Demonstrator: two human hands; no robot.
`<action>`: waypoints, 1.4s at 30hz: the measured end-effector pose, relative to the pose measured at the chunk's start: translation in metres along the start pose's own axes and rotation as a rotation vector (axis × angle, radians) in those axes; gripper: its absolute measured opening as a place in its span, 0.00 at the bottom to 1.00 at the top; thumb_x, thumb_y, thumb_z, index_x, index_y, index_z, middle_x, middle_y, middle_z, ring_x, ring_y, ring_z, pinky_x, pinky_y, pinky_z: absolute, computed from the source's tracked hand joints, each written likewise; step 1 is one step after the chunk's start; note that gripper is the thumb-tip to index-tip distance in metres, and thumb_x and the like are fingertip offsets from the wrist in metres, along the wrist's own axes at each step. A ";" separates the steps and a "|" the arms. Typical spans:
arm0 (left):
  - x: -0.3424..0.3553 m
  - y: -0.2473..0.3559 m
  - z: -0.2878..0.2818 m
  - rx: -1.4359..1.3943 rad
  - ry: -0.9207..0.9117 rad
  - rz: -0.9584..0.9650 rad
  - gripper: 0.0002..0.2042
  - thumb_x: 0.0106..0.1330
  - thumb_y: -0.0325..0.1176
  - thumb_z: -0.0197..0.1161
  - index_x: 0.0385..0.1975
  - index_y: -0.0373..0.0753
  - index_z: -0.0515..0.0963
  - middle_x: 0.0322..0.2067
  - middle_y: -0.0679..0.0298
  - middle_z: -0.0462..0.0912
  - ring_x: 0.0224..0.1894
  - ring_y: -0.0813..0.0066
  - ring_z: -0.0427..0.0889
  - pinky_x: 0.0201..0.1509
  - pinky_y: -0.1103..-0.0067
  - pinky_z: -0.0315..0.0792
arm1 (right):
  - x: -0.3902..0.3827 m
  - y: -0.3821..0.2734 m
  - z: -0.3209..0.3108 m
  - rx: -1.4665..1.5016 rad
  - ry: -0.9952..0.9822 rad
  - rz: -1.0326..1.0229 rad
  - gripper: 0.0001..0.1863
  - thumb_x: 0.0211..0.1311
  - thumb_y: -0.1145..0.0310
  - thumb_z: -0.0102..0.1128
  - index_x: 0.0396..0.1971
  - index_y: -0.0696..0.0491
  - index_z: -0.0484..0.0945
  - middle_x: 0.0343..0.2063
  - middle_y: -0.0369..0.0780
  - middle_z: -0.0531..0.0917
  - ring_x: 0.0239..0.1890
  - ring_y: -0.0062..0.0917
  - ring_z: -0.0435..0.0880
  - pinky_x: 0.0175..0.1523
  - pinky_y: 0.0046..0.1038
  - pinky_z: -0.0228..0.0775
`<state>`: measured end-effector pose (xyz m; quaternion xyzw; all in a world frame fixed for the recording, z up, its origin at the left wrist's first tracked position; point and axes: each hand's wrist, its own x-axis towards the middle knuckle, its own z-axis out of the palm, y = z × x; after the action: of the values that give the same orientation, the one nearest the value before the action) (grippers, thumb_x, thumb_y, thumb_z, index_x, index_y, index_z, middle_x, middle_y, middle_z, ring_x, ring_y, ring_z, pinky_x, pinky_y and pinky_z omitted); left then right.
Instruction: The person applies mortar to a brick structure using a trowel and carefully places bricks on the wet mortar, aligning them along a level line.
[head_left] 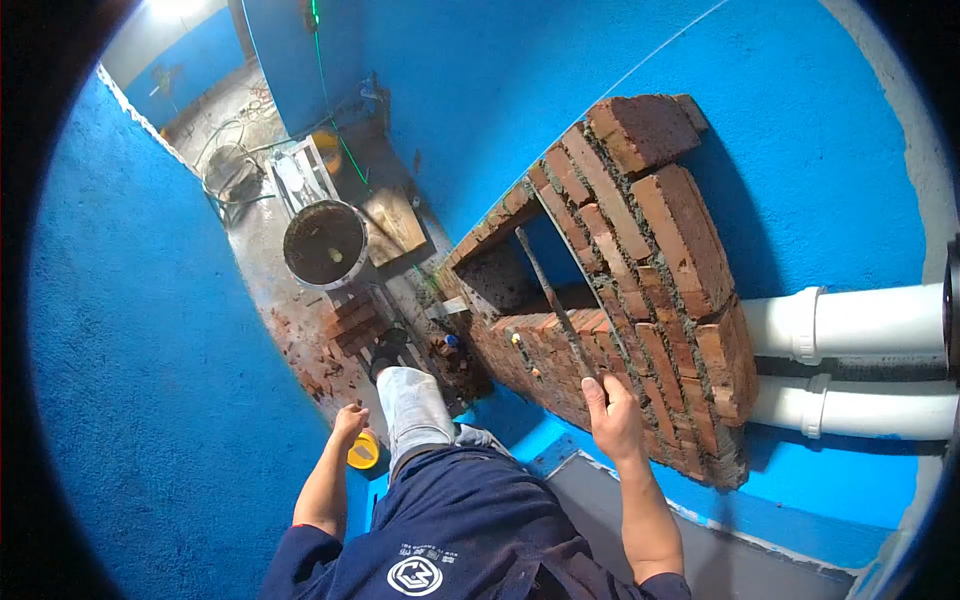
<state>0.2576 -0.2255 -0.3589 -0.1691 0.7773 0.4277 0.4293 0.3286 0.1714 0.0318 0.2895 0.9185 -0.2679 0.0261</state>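
My right hand [617,418] is closed around one end of a long, thin, mortar-stained rod [556,305]. The rod slants away across the opening of a red brick structure [610,260] built against the blue wall. Its far tip hangs over the gap between the brick courses. Low at my left side, my left hand [350,423] has its fingers curled in, with nothing seen in them. Just beside it, lower down, is a round yellow container [364,450]. Grey mortar shows in the joints of the bricks, and a thin metal strip [580,250] edges the opening.
Ahead on the floor, a bucket [325,243] of dark mix stands by a stack of bricks [355,318] and a wooden board [395,228]. Two white pipes [850,325] run out right of the brickwork. A green laser line crosses the far wall; a string slants along the brickwork.
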 end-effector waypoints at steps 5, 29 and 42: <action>-0.010 -0.071 -0.004 -0.249 -0.026 -0.182 0.05 0.53 0.26 0.57 0.27 0.37 0.79 0.20 0.64 0.77 0.21 0.74 0.78 0.23 0.77 0.73 | 0.033 -0.021 -0.022 -0.184 0.240 -0.237 0.15 0.68 0.58 0.53 0.34 0.58 0.75 0.25 0.49 0.79 0.27 0.46 0.80 0.28 0.41 0.68; 0.099 0.059 -0.073 -0.261 -0.181 -0.090 0.08 0.61 0.33 0.60 0.30 0.33 0.76 0.21 0.64 0.79 0.20 0.75 0.76 0.22 0.80 0.68 | 0.019 -0.037 -0.062 -0.431 0.473 -0.075 0.15 0.64 0.58 0.58 0.31 0.57 0.74 0.21 0.49 0.77 0.25 0.50 0.77 0.28 0.41 0.68; 0.123 0.074 -0.112 -0.187 -0.226 -0.048 0.08 0.63 0.33 0.59 0.24 0.37 0.76 0.16 0.63 0.77 0.12 0.77 0.69 0.15 0.79 0.60 | 0.014 -0.028 -0.064 -0.390 0.479 0.051 0.14 0.63 0.60 0.59 0.28 0.56 0.73 0.20 0.47 0.77 0.22 0.43 0.79 0.25 0.37 0.68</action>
<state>0.0820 -0.2605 -0.3904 -0.1774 0.6767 0.5041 0.5065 0.3083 0.1923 0.0972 0.3570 0.9251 -0.0099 -0.1291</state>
